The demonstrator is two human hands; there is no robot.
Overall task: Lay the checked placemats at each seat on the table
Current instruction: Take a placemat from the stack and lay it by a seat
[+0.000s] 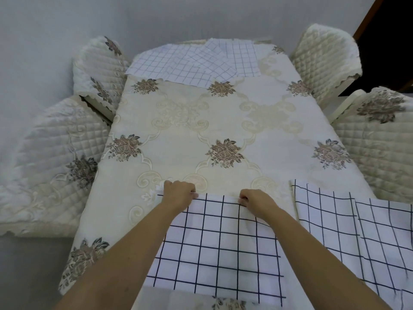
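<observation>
A white placemat with dark checks (214, 247) lies at the near edge of the table (223, 121), which wears a cream floral cloth. My left hand (178, 193) pinches its far edge at the left corner. My right hand (254, 201) pinches the same edge further right. Two more checked placemats (324, 211) (386, 238) lie overlapping at the near right. At the far end several lighter checked placemats (192, 61) lie in an overlapping heap.
Quilted cream chairs stand round the table: two on the left (98, 70) (51, 157) and two on the right (324, 57) (377, 135). A grey wall runs behind, with a dark doorway (388, 30) at the upper right.
</observation>
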